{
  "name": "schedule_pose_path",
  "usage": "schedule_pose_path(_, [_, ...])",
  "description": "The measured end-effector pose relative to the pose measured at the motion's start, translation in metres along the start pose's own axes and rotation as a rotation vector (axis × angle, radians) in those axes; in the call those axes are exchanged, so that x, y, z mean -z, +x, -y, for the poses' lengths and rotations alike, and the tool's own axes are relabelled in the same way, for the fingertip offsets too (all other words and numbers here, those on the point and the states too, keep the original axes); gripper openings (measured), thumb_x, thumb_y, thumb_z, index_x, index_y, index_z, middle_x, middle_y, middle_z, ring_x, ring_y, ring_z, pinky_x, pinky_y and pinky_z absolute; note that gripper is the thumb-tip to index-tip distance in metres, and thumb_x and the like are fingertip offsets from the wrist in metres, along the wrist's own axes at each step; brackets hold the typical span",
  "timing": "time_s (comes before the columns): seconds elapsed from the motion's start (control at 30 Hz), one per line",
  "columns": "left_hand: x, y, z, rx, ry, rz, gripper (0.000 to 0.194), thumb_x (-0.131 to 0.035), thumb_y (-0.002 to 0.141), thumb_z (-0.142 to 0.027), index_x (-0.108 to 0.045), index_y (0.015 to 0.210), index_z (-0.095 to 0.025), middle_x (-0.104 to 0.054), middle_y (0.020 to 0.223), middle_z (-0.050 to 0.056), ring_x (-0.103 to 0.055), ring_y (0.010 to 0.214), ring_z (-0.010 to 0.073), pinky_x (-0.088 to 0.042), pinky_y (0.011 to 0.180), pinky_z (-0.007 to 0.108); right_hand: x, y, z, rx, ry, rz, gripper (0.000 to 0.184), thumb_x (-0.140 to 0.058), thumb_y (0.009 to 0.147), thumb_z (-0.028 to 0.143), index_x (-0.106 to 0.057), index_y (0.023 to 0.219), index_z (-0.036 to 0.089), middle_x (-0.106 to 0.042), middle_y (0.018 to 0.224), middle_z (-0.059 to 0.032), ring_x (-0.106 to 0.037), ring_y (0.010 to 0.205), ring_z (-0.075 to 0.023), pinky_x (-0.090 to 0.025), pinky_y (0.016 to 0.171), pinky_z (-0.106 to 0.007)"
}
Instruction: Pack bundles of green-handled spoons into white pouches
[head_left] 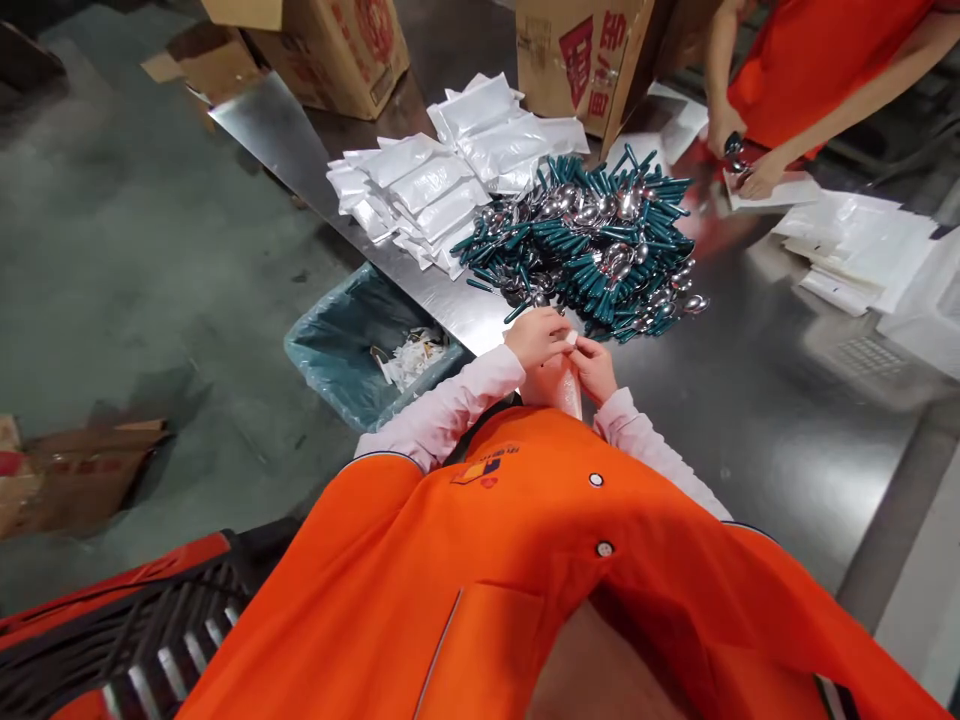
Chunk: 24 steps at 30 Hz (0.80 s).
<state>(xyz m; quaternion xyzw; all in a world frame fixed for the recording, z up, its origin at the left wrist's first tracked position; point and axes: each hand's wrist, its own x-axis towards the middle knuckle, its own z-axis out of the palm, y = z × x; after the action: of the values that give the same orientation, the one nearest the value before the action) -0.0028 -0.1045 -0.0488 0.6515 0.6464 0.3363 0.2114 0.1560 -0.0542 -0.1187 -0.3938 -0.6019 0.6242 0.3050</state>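
Close to my body, at the table's near edge, my left hand (536, 338) and my right hand (595, 370) meet at the top of a translucent plastic bag (566, 388). The fingers of both are closed on its upper edge, where a small white piece shows between them. What the bag holds is hard to make out. Just beyond my hands lies a big heap of spoons (600, 245) with shiny metal bowls and dark teal handles. Left of the heap, white packets (439, 190) are piled on the metal table (750, 430).
A bin (330, 345) lined with a teal bag, with white scraps inside, stands against the table's left edge. Cardboard boxes (574, 60) are at the back. Across the table, a co-worker's hands (761, 175) hold spoons over white packaging. White sheets (862, 245) lie at right.
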Motion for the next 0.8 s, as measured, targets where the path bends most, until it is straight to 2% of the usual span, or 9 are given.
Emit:
schedule_pose_path(0.17, [0.000,0.001,0.008,0.138,-0.251,-0.132,0.020,-0.069,0.084,-0.035,-0.072,0.079,-0.017,-0.071,0.085,0.008,-0.064,0.088,0.0192,-0.048,0.083,0.031,0.004,0.002,0.006,0.048,-0.080,0.065,0.044,-0.070,0.069,0.060,-0.072,0.089,0.021,-0.074,0.090,-0.0049,-0.065,0.088,-0.0221,-0.053,0.083,-0.035])
schedule_pose_path(0.3, [0.033,0.010,0.044,0.425,-0.566,-0.498,0.029,-0.054,0.096,-0.047,-0.064,0.093,-0.020,-0.070,0.092,0.007,-0.065,0.090,0.0178,-0.051,0.083,0.034,0.012,0.004,0.007,0.034,-0.244,0.085,0.041,-0.067,0.071,0.061,-0.067,0.072,0.020,-0.063,0.066,-0.0012,-0.057,0.070,-0.0193,-0.049,0.068,-0.031])
schedule_pose_path(0.4, [0.062,0.008,0.076,0.555,-0.642,-0.607,0.044,-0.029,0.104,-0.053,-0.062,0.099,-0.024,-0.065,0.085,0.004,-0.061,0.081,0.0152,-0.049,0.072,0.034,0.020,0.005,0.005,-0.003,-0.243,0.039,0.044,-0.066,0.070,0.064,-0.062,0.065,0.020,-0.056,0.059,0.0006,-0.052,0.063,-0.0164,-0.045,0.060,-0.029])
schedule_pose_path(0.43, [0.065,0.004,0.082,0.569,-0.640,-0.580,0.047,-0.031,0.103,-0.058,-0.063,0.099,-0.025,-0.062,0.081,0.003,-0.059,0.077,0.0144,-0.046,0.068,0.033,0.022,0.005,0.004,-0.005,-0.214,0.028,0.045,-0.066,0.070,0.065,-0.062,0.066,0.020,-0.058,0.060,0.0004,-0.052,0.063,-0.0161,-0.045,0.060,-0.028])
schedule_pose_path(0.5, [0.058,-0.007,0.086,0.585,-0.649,-0.457,0.047,-0.053,0.090,-0.068,-0.066,0.097,-0.023,-0.060,0.074,0.001,-0.055,0.070,0.0127,-0.041,0.061,0.031,0.023,0.005,0.003,-0.008,-0.155,0.018,0.047,-0.067,0.067,0.067,-0.064,0.070,0.020,-0.063,0.064,-0.0007,-0.053,0.064,-0.0162,-0.046,0.061,-0.029])
schedule_pose_path(0.57, [0.034,-0.017,0.080,0.583,-0.713,-0.218,0.052,-0.081,0.066,-0.062,-0.070,0.091,-0.018,-0.061,0.070,0.000,-0.055,0.067,0.0119,-0.040,0.060,0.029,0.024,0.004,0.003,-0.015,-0.123,0.015,0.049,-0.069,0.065,0.068,-0.066,0.074,0.020,-0.067,0.069,-0.0021,-0.056,0.066,-0.0171,-0.049,0.064,-0.030])
schedule_pose_path(0.63, [0.005,-0.023,0.070,0.567,-0.812,-0.028,0.051,-0.092,0.049,-0.048,-0.070,0.081,-0.014,-0.063,0.067,0.000,-0.057,0.066,0.0124,-0.042,0.062,0.028,0.027,0.003,0.003,-0.012,-0.135,0.013,0.047,-0.069,0.066,0.066,-0.068,0.075,0.020,-0.070,0.071,-0.0034,-0.059,0.067,-0.0187,-0.051,0.066,-0.033])
schedule_pose_path(0.7, [-0.018,-0.023,0.062,0.580,-0.900,0.020,0.043,-0.092,0.045,-0.037,-0.067,0.069,-0.013,-0.063,0.063,-0.001,-0.057,0.065,0.0122,-0.043,0.064,0.027,0.031,0.003,0.003,0.019,-0.180,0.015,0.042,-0.069,0.067,0.061,-0.071,0.076,0.020,-0.073,0.075,-0.0049,-0.063,0.071,-0.0215,-0.053,0.070,-0.036])
schedule_pose_path(0.8, [-0.029,-0.018,0.057,0.644,-0.933,-0.048,0.030,-0.088,0.048,-0.028,-0.070,0.066,-0.012,-0.062,0.057,-0.001,-0.053,0.059,0.0110,-0.041,0.060,0.026,0.043,0.006,0.000,0.065,-0.233,0.010,0.031,-0.069,0.066,0.049,-0.076,0.077,0.020,-0.077,0.081,-0.0056,-0.068,0.080,-0.0245,-0.056,0.078,-0.039])
